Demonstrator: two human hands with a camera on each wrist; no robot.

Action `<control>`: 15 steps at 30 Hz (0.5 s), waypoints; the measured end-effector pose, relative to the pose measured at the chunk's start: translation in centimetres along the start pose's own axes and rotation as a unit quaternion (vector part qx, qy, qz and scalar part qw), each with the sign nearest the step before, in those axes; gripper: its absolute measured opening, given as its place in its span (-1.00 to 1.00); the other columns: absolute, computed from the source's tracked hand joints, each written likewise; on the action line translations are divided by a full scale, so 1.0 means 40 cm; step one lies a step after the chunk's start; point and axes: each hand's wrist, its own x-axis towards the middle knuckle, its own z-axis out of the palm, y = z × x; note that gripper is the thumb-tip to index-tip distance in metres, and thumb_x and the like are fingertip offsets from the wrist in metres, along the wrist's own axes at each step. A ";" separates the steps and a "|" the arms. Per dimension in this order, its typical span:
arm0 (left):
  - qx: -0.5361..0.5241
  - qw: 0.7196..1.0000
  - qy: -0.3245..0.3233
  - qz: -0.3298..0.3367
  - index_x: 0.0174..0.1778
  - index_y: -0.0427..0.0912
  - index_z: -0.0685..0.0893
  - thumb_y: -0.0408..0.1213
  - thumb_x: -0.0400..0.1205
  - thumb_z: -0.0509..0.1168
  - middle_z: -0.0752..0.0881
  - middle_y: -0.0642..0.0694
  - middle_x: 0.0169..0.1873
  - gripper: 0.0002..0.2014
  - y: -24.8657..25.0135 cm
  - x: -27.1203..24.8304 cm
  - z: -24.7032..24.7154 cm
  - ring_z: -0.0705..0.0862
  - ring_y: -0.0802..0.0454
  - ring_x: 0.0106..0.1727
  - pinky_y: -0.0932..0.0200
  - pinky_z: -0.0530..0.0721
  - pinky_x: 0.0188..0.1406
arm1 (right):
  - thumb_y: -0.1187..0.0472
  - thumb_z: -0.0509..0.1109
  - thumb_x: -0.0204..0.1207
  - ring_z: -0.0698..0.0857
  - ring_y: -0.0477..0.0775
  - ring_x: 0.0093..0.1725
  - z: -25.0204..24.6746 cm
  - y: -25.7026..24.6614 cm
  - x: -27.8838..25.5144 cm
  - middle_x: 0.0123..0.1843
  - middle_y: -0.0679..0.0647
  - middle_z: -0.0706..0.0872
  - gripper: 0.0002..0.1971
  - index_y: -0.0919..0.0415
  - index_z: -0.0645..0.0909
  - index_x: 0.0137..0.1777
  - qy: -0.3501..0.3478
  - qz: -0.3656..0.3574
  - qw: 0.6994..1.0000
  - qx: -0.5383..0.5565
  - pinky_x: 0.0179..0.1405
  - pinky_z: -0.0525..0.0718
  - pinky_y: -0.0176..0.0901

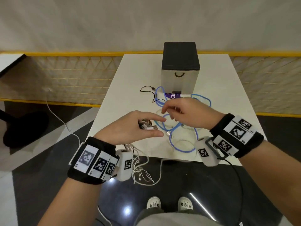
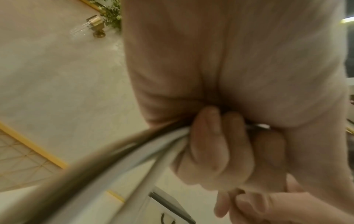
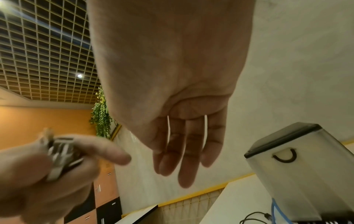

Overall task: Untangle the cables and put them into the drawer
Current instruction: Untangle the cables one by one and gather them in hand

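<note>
My left hand [image 1: 143,128] grips a bunch of white cable plugs [image 1: 147,125], and their white cables [image 1: 140,167] hang off the table's near edge. The left wrist view shows curled fingers [image 2: 210,144] clamped on those cables [image 2: 114,153]. My right hand [image 1: 180,111] hovers with straight, relaxed fingers [image 3: 187,151] above the looped blue cable [image 1: 180,141] and holds nothing. A thin black cable [image 1: 149,92] lies left of the drawer box [image 1: 180,69], which has a black top, a pale front and a curved handle [image 1: 179,75]; it is closed.
A white table [image 1: 228,88] carries everything. A white and purple packet [image 1: 172,95] lies at the foot of the drawer box. A yellow mesh fence [image 1: 65,79] runs behind. Another white cord [image 1: 57,116] trails over the floor at left.
</note>
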 end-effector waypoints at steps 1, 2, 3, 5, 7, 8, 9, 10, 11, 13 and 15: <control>-0.009 1.000 0.017 0.018 0.18 0.14 0.79 -0.04 0.49 0.54 0.78 0.36 -0.08 -0.67 0.004 -0.001 0.003 0.71 0.39 -0.01 0.40 0.56 0.13 | 0.24 0.19 0.63 0.71 -0.04 -0.14 0.008 -0.005 -0.006 -0.17 -0.05 0.74 -0.77 -0.02 0.64 0.11 -0.010 -0.003 1.000 0.006 -0.05 0.69 -0.01; -0.024 0.998 0.034 0.038 0.13 0.05 0.81 -0.11 0.50 0.54 0.79 0.31 -0.10 -0.73 0.009 -0.003 0.006 0.70 0.37 -0.06 0.42 0.55 0.06 | 0.28 0.20 0.61 0.70 -0.08 -0.11 0.014 -0.009 -0.012 -0.13 -0.08 0.75 -0.76 0.01 0.63 0.11 -0.017 -0.010 1.000 0.018 -0.03 0.68 -0.04; -0.046 0.996 0.052 0.061 0.07 -0.05 0.82 -0.19 0.52 0.54 0.80 0.25 -0.13 -0.79 0.017 -0.004 0.009 0.71 0.36 -0.10 0.45 0.54 0.02 | 0.31 0.22 0.58 0.69 -0.13 -0.06 0.020 -0.014 -0.019 -0.06 -0.09 0.75 -0.76 0.04 0.62 0.13 -0.030 -0.015 0.999 0.038 0.02 0.67 -0.07; -0.089 0.986 0.101 0.097 0.00 -0.17 0.82 -0.32 0.57 0.50 0.82 0.13 -0.16 -0.88 0.032 -0.001 0.011 0.73 0.31 -0.10 0.47 0.55 0.00 | 0.26 0.32 0.57 0.64 -0.25 0.11 0.038 -0.034 -0.034 0.18 -0.10 0.70 -0.71 0.09 0.54 0.28 -0.079 -0.021 0.993 0.090 0.18 0.63 -0.17; -0.116 0.973 0.161 0.116 -0.04 -0.21 0.81 -0.36 0.61 0.46 0.81 0.11 -0.20 -0.94 0.053 0.009 0.014 0.73 0.29 -0.12 0.46 0.56 -0.04 | 0.07 0.38 0.58 0.51 -0.28 0.39 0.064 -0.068 -0.045 0.43 -0.14 0.55 -0.49 0.09 0.37 0.49 -0.119 -0.036 0.979 0.159 0.37 0.52 -0.28; -0.126 0.966 0.189 0.120 -0.06 -0.23 0.81 -0.37 0.62 0.44 0.80 0.13 -0.25 -0.95 0.065 0.016 0.018 0.72 0.31 -0.17 0.46 0.55 -0.08 | 0.02 0.37 0.58 0.48 -0.28 0.43 0.079 -0.090 -0.048 0.44 -0.16 0.53 -0.45 0.10 0.31 0.51 -0.119 -0.050 0.972 0.198 0.39 0.49 -0.31; -0.138 0.960 0.213 0.121 -0.07 -0.26 0.79 -0.37 0.63 0.43 0.77 0.18 -0.36 -0.95 0.077 0.023 0.023 0.68 0.35 -0.28 0.50 0.53 -0.17 | 0.05 0.33 0.62 0.53 -0.31 0.35 0.098 -0.111 -0.048 0.35 -0.20 0.57 -0.51 0.15 0.31 0.47 -0.109 -0.062 0.964 0.233 0.34 0.51 -0.33; -0.151 0.954 0.230 0.119 -0.07 -0.30 0.78 -0.37 0.64 0.41 0.70 0.23 -0.48 -0.93 0.090 0.030 0.028 0.63 0.37 -0.39 0.54 0.48 -0.28 | 0.11 0.27 0.66 0.58 -0.34 0.18 0.116 -0.131 -0.048 0.18 -0.23 0.61 -0.64 0.20 0.34 0.38 -0.088 -0.071 0.960 0.257 0.24 0.54 -0.37; -0.167 0.948 0.243 0.117 -0.06 -0.32 0.76 -0.36 0.66 0.39 0.64 0.26 -0.56 -0.91 0.103 0.036 0.031 0.57 0.37 -0.49 0.55 0.43 -0.40 | 0.17 0.18 0.70 0.61 -0.32 0.03 0.139 -0.140 -0.043 0.03 -0.24 0.61 -0.78 0.23 0.37 0.27 -0.059 -0.078 0.959 0.265 0.13 0.56 -0.38; -0.200 0.935 0.267 0.119 -0.07 -0.28 0.74 -0.32 0.70 0.34 0.57 0.24 -0.63 -0.88 0.122 0.045 0.026 0.46 0.31 -0.58 0.49 0.36 -0.52 | 0.17 0.05 0.74 0.66 -0.05 0.00 0.182 -0.136 -0.035 -0.01 -0.09 0.65 -0.81 0.26 0.40 0.17 -0.024 -0.077 0.963 0.257 0.11 0.62 -0.14; -0.240 0.914 0.297 0.138 -0.12 -0.18 0.74 -0.28 0.72 0.32 0.49 0.20 -0.64 -0.86 0.139 0.048 0.006 0.33 0.23 -0.60 0.39 0.30 -0.58 | 0.03 0.00 0.72 0.66 0.26 0.12 0.243 -0.089 -0.033 0.14 0.16 0.67 -0.66 0.29 0.38 0.26 -0.049 -0.048 0.974 0.218 0.19 0.59 0.20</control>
